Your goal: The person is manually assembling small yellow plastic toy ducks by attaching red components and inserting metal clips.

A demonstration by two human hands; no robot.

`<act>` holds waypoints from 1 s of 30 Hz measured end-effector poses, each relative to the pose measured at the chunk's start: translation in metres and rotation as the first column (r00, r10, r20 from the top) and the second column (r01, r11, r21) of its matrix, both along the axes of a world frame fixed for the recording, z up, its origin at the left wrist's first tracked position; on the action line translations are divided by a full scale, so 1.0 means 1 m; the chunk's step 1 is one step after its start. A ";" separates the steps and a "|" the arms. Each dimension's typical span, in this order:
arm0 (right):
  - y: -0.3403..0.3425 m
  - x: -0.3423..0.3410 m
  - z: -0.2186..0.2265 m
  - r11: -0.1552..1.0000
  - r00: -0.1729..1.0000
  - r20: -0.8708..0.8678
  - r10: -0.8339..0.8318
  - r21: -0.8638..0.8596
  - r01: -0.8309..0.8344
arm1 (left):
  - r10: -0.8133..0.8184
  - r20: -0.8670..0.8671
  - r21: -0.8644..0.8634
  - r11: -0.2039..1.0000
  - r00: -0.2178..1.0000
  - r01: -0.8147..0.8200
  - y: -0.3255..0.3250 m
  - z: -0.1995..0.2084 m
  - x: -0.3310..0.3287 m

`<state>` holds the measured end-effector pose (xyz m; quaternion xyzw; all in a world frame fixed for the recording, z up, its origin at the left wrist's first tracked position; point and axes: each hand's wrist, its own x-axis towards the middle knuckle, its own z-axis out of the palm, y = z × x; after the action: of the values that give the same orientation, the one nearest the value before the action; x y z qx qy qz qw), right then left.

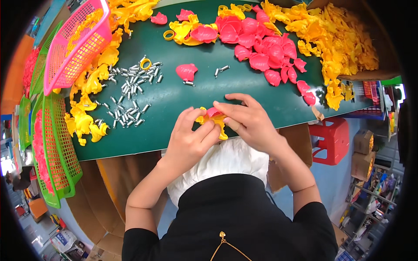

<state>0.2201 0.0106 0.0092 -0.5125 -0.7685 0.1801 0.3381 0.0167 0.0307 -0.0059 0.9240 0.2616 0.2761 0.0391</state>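
Note:
At the near edge of the green table [174, 130], my left hand [192, 135] and my right hand [249, 121] come together around one small piece. It has a yellow plastic part [221, 129] and a pink shell part [213, 112]; how they join is partly hidden by my fingers. My left fingers are closed on the yellow side. Thumb and fingers of my right hand press the pink side, and a tan wrap covers one of its fingers. Beyond my hands lie a loose pink shell [186, 71], a metal spring [189, 83] and two more springs [221, 70].
A scatter of metal springs [130, 87] with a yellow ring [145, 64] lies left. Pink shells [272, 50] are heaped far right, beside yellow parts [337, 39] spilling from a cardboard box [387, 52]. Pink [78, 56] and green baskets [65, 148] line the left edge. A red stool [333, 141] stands right.

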 end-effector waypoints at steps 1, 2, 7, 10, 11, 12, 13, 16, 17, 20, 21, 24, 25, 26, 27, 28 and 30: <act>0.008 0.008 0.003 0.998 0.999 -0.002 0.037 -0.058 -0.037 | -0.025 -0.052 0.000 1.000 0.998 0.025 0.000 0.008 -0.002; 0.019 0.013 0.007 0.990 0.997 -0.012 0.078 -0.113 -0.079 | -0.021 -0.058 0.015 1.000 0.998 0.022 0.000 0.011 -0.003; 0.139 0.011 0.000 0.904 0.950 0.215 -0.225 0.410 0.121 | -0.039 -0.161 0.055 0.997 0.986 0.049 -0.001 0.019 0.003; 0.154 -0.010 -0.008 0.922 0.878 0.437 -0.194 0.387 0.011 | 0.014 -0.119 0.099 0.995 0.993 -0.002 0.005 0.012 0.001; 0.145 -0.021 0.007 0.990 0.888 0.454 -0.067 0.139 0.003 | 0.043 -0.085 0.083 0.996 0.995 -0.036 0.005 0.010 -0.002; 0.130 -0.024 0.015 0.994 0.935 0.355 -0.015 0.109 -0.025 | 0.068 -0.051 0.058 0.996 0.996 -0.065 0.004 0.007 -0.002; 0.128 -0.024 0.024 0.996 0.953 0.304 0.015 0.081 -0.041 | 0.095 -0.060 0.032 0.995 0.994 -0.093 0.002 0.006 -0.005; 0.146 -0.010 0.052 0.994 0.993 0.106 -0.045 -0.090 0.055 | 0.081 -0.012 0.120 0.990 0.997 -0.079 0.002 0.008 -0.009; 0.156 -0.007 0.065 0.988 0.980 0.155 -0.126 -0.073 0.138 | 0.078 -0.011 0.116 0.990 0.997 -0.077 0.003 0.007 -0.011; 0.209 0.013 0.052 0.981 0.953 0.268 -0.143 -0.086 0.171 | 0.042 0.055 0.083 0.995 0.998 -0.046 0.009 -0.003 -0.009; 0.218 0.013 0.048 0.977 0.890 0.433 -0.141 -0.084 0.195 | 0.037 0.069 0.068 0.997 0.997 -0.042 0.009 -0.006 -0.010; 0.232 0.013 0.032 0.988 0.808 0.581 -0.102 -0.038 0.152 | 0.039 0.102 0.054 0.998 0.994 -0.045 0.008 -0.007 -0.008; 0.234 0.016 0.027 0.996 0.812 0.579 -0.072 0.001 0.087 | 0.043 0.119 0.056 0.997 0.992 -0.050 0.008 -0.007 -0.007; 0.231 0.010 0.029 0.997 0.813 0.579 -0.064 -0.003 0.080 | 0.050 0.118 0.051 0.997 0.992 -0.057 0.008 -0.008 -0.009; 0.226 0.006 0.032 0.993 0.809 0.587 -0.021 -0.079 0.083 | 0.060 0.121 0.062 0.996 0.991 -0.068 0.007 -0.009 -0.010; 0.220 0.003 0.035 0.984 0.805 0.593 0.022 -0.154 0.087 | 0.069 0.124 0.073 0.994 0.990 -0.079 0.007 -0.010 -0.010; 0.204 0.004 0.043 0.942 0.823 0.563 0.080 -0.314 0.123 | 0.071 0.128 0.073 0.994 0.989 -0.081 0.007 -0.009 -0.010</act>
<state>0.2243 0.2143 0.0525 -0.6014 -0.7859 0.1440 0.0035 0.0066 0.0372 -0.0150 0.8950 0.2826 0.3450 0.0087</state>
